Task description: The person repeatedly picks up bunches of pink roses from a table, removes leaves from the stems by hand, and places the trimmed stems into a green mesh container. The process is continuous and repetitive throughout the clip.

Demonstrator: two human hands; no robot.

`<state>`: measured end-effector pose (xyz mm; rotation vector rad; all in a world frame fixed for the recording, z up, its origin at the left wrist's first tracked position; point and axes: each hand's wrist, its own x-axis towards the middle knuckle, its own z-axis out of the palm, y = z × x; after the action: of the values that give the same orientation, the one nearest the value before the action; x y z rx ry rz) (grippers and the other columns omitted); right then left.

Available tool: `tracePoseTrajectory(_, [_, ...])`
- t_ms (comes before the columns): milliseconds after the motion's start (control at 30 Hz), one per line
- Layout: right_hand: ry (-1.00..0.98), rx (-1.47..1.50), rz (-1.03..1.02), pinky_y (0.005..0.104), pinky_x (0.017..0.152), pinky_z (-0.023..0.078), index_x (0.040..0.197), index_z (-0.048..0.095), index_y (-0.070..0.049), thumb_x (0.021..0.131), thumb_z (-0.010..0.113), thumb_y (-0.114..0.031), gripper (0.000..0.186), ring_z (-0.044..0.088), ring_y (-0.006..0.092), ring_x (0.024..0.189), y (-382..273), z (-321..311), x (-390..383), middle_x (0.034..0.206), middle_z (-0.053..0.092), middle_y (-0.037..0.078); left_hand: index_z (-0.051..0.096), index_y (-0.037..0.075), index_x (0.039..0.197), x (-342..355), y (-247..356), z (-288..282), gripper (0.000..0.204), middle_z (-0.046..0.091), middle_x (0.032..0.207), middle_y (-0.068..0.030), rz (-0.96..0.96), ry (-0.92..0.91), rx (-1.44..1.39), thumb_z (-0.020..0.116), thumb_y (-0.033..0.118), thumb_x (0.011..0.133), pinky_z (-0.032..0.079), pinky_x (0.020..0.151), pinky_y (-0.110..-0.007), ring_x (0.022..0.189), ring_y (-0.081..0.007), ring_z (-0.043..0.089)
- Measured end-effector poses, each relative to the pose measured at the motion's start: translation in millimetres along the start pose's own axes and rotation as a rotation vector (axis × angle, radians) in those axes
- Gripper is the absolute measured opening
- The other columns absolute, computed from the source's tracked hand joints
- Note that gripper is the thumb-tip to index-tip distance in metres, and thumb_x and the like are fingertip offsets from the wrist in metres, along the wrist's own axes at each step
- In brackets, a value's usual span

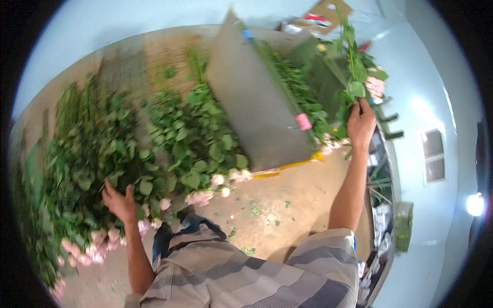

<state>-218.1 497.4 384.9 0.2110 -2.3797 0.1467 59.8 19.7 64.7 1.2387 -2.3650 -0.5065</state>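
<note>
My left hand (119, 203), its fingers apart, reaches into the leafy rose stems (90, 149) lying on the worktable (154, 51) at the left, their pale pink heads (97, 246) hanging toward me. My right hand (362, 123) is raised at the right, closed on a long leafy green stem (357, 72). Pink blooms (376, 84) sit just beyond it. A second leafy pile (195, 143) with pale blooms lies at the centre, beside a tall grey divider panel (257, 108) that carries a pink tag (303, 121) on its edge.
More stems (292, 82) fill a green-lined compartment behind the panel. A cardboard box (323, 15) rests at the back. The floor (277, 215) below has scattered leaves. Dark shelving with odd items (380, 231) runs along the right, beside a pale blue wall (426, 102) and a bright lamp (475, 204).
</note>
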Motion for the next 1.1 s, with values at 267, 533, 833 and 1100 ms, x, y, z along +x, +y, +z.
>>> tracePoseTrajectory(267, [0.115,0.336,0.338,0.0397,0.089,0.05,0.125,0.054,0.003,0.098,0.047,-0.032,0.044,0.06,0.0289,0.108,-26.2,15.4,-79.3,0.12,0.06,0.02,0.012,0.015,0.149,10.6,-24.1,12.4,0.093,0.043,0.133,-0.0267,-0.16,-0.256,0.065,0.07,0.015,0.076,0.043,0.094,-0.048,0.117,-0.0438,0.045])
tracePoseTrajectory(533, [-0.76,1.145,0.037,0.0349,0.075,0.053,0.115,0.059,-0.003,0.091,0.056,-0.017,0.028,0.066,0.0241,0.084,-282.3,61.4,-249.0,0.098,0.066,0.015,0.021,0.011,0.147,33.5,-52.4,1.9,0.08,0.049,0.129,-0.0226,-0.303,-0.263,-0.588,0.06,0.005,0.078,0.044,0.093,-0.039,0.112,-0.0346,0.053])
tracePoseTrajectory(833, [-1.089,0.452,-0.079,0.0496,0.087,0.047,0.132,0.041,0.004,0.087,0.063,-0.031,0.061,0.058,0.0394,0.102,-430.2,203.0,-292.0,0.116,0.056,0.025,0.026,-0.006,0.141,37.6,-68.5,2.6,0.076,0.045,0.135,-0.0222,-0.371,-0.159,-0.743,0.061,0.009,0.076,0.032,0.104,-0.034,0.122,-0.0312,0.045])
tracePoseTrajectory(1100, [-1.304,1.195,0.743,0.0401,0.067,0.055,0.135,0.04,0.004,0.098,0.041,-0.004,0.037,0.063,0.0266,0.087,-404.2,209.9,-265.6,0.107,0.06,0.019,0.028,0.002,0.141,37.1,-83.5,8.7,0.074,0.048,0.131,-0.025,-0.322,-0.148,-0.658,0.06,0.008,0.076,0.036,0.102,-0.038,0.12,-0.0357,0.048])
